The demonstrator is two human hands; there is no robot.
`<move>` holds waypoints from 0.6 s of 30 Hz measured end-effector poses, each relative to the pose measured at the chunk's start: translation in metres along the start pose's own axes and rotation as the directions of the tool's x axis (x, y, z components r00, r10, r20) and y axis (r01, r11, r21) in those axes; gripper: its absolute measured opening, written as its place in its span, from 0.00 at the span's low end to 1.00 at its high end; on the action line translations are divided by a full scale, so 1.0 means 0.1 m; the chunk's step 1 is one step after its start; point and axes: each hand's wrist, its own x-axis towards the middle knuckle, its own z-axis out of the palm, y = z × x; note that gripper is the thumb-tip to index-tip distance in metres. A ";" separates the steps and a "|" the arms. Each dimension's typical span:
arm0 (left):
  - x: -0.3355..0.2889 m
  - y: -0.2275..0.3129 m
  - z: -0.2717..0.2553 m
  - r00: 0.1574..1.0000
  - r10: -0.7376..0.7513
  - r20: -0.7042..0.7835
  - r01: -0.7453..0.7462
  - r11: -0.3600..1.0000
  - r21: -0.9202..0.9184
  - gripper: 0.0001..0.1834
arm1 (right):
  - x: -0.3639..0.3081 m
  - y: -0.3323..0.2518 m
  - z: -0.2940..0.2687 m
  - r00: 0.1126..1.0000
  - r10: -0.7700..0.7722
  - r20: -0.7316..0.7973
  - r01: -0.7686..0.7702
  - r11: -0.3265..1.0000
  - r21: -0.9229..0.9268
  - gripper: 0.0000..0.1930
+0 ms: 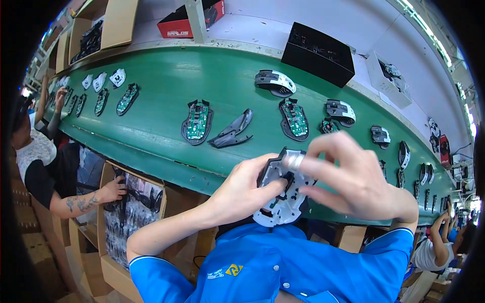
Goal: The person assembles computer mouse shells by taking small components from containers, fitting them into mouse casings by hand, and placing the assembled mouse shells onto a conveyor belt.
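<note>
My left hand [247, 189] is closed around a computer mouse shell [283, 214], holding it at the near edge of the green conveyor belt. Its pale inner side faces up, with black parts inside, and the left thumb presses into it. Over the shell's far right side is my right hand [348, 177], blurred by motion. Its thumb and index finger stand apart with nothing visible between them, and a whitish wrap covers the index fingertip. Beyond my hands lie a mouse base with a green circuit board [197, 122], a dark grey shell piece [232, 131] and another board-fitted base [294, 120].
Assembled grey-and-white mice [275, 82] and more bases line the belt [156, 96]. A black box [318, 54] and a red box [176, 25] stand behind it. At left, a co-worker's hand [113, 189] reaches into a carton [129, 222] of wrapped items. Other people sit farther right.
</note>
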 end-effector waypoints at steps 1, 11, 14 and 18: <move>-0.01 0.04 -0.02 1.000 0.008 -0.013 -0.007 0.998 0.056 0.16 | 0.00 -0.01 0.01 1.000 -0.003 0.003 0.003 1.000 0.001 0.23; -0.03 -0.04 -0.03 0.956 0.227 -0.188 -0.194 0.964 0.180 0.14 | 0.05 0.02 0.30 0.980 0.199 -0.027 -0.186 0.950 0.250 0.30; -0.01 -0.03 -0.10 0.899 0.381 -0.215 -0.296 0.892 0.342 0.12 | 0.09 -0.10 0.29 0.943 0.312 -0.111 -0.281 0.932 0.231 0.37; 0.03 -0.03 -0.10 0.897 0.284 -0.340 -0.270 0.959 0.087 0.11 | -0.01 -0.19 0.61 0.888 0.437 -0.141 -0.348 0.841 0.414 0.49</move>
